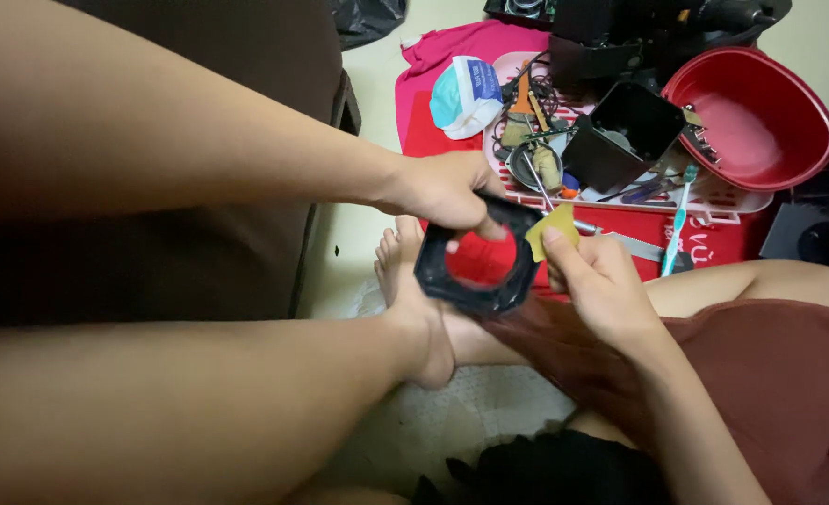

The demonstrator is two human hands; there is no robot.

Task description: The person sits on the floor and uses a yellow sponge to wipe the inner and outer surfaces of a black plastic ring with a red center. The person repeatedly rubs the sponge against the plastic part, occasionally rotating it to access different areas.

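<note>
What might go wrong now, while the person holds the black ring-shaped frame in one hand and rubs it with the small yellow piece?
1. The left hand grips the black frame only at its upper rim, in mid-air above the bare foot; pressure from rubbing might make it slip and fall on the foot.
2. The yellow piece is small and pinched by the right hand fingertips, so it may slip away.
3. The white tray nearby is crowded with tools; a dropped part could get lost there.

Left hand holds black frame; right hand pinches yellow scrap.
</note>
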